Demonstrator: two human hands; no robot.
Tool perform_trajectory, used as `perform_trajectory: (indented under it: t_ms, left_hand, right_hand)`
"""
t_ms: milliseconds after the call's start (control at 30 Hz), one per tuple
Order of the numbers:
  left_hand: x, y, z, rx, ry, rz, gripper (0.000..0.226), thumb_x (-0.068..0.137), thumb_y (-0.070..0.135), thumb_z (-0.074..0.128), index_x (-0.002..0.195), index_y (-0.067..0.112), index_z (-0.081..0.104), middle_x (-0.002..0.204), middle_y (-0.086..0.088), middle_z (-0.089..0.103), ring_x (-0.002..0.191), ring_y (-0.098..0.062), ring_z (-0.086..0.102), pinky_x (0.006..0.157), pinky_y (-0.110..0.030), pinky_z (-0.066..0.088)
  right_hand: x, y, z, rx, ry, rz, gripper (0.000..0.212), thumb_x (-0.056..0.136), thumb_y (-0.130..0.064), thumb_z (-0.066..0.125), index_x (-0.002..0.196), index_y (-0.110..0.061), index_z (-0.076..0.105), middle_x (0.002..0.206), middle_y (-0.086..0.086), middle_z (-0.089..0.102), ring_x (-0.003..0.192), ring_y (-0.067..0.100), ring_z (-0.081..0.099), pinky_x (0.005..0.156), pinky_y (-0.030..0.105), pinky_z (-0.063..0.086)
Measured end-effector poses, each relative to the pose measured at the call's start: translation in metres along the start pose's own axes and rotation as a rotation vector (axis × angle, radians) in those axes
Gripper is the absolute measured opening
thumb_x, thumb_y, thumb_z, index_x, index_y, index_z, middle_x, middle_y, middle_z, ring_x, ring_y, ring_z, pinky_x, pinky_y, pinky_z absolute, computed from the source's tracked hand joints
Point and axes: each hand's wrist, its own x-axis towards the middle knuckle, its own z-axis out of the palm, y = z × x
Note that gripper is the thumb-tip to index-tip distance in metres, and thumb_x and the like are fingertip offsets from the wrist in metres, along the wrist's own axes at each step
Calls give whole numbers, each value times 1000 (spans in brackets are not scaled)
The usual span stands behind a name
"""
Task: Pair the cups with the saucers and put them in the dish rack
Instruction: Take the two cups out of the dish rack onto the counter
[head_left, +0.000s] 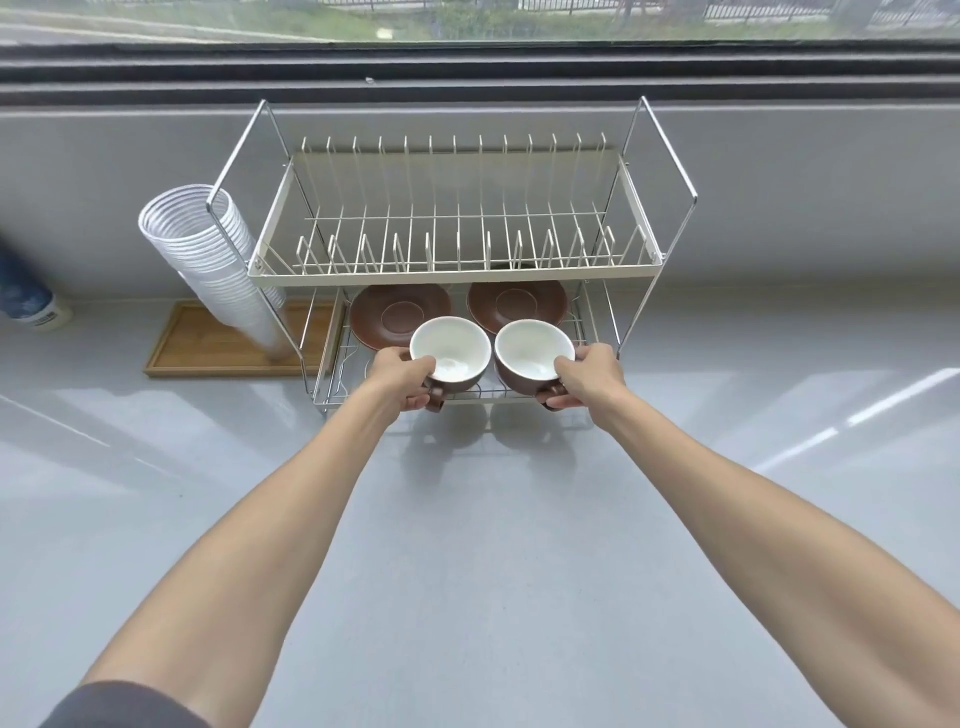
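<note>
Brown outside, white inside: two cups, one per hand, held at the front edge of the dish rack (631, 197) lower tier. Left hand (402, 376) pinching the left cup (451, 353), thumb over the rim, fingers curled at the handle below. Right hand (584, 374) pinching the right cup (532, 353) the same way. Both cups upright, mouths up, tilted slightly toward the camera, just beside each other without clear contact. Two brown saucers lying flat on the lower tier, directly beyond the cups: left saucer (384, 312) ahead of the left cup, right saucer (519, 301) ahead of the right cup, each partly hidden by its cup. Likely next move: straight forward and down, each cup onto the saucer ring ahead. Watch clearance under the upper tier. Worktop (493, 545) grey, glossy.
</note>
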Motion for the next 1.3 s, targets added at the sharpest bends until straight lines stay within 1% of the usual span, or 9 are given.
perform_trajectory:
  t_ms: [233,333,500,633,767,867,1000,1200,1300]
  left_hand:
    - [-18,2,0,-48,23,10,20,92,8,52,111,15,53,75,-6,60,44,-11,59,36,-15,45]
    - [-29,5,-3,-3,8,38,27,90,7,51,116,12,56,75,-6,61,53,-13,59,44,-19,48]
    - [-53,2,-3,50,-33,71,37,88,6,51,124,5,57,90,-15,66,65,-21,64,48,-22,48]
    - [-74,-9,7,86,-62,91,34,90,9,53,124,4,56,77,-9,62,37,-8,57,36,-15,43]
    - [-90,-20,27,116,-123,96,37,89,7,52,125,2,57,77,-9,56,37,-11,48,32,-13,36]
    - [-105,-25,49,117,-175,82,37,89,3,49,125,-1,56,62,-8,51,21,-8,40,28,-12,29]
    - [-121,-26,83,131,-254,78,37,89,0,46,124,0,57,42,-2,56,21,-9,41,29,-11,28]
    - [-131,-24,146,164,-337,80,38,89,2,48,126,1,55,64,-9,56,25,-9,47,30,-13,32]
    - [-136,-20,179,154,-367,73,38,91,1,47,128,-1,53,63,-10,52,22,-9,44,29,-12,30]
  right_hand:
    - [-12,5,-10,25,35,-21,24,82,-6,44,92,-2,66,68,20,72,58,35,74,72,47,63]
    - [-27,7,-16,33,42,-44,21,83,-4,43,85,-4,64,62,17,68,59,35,74,71,48,63]
    - [-55,24,-31,22,63,-54,22,82,-5,45,94,-1,64,64,15,66,60,37,74,72,49,62]
    - [-73,48,-47,16,86,-48,30,81,-6,44,103,0,64,64,15,64,59,37,74,77,48,62]
    - [-91,74,-69,32,119,-34,29,82,-6,44,103,-2,64,64,16,66,59,36,74,77,48,61]
    - [-102,96,-89,47,157,-11,26,84,-5,45,103,-6,62,65,16,68,59,35,74,76,47,62]
    - [-111,126,-121,66,211,39,26,85,-6,45,103,-5,63,64,15,67,59,34,74,78,48,61]
    - [-119,166,-170,123,318,116,23,85,-5,46,102,-6,63,62,14,66,59,35,74,77,47,62]
    - [-119,180,-193,155,378,154,19,87,-6,47,101,-11,58,63,14,68,61,35,74,78,43,62]
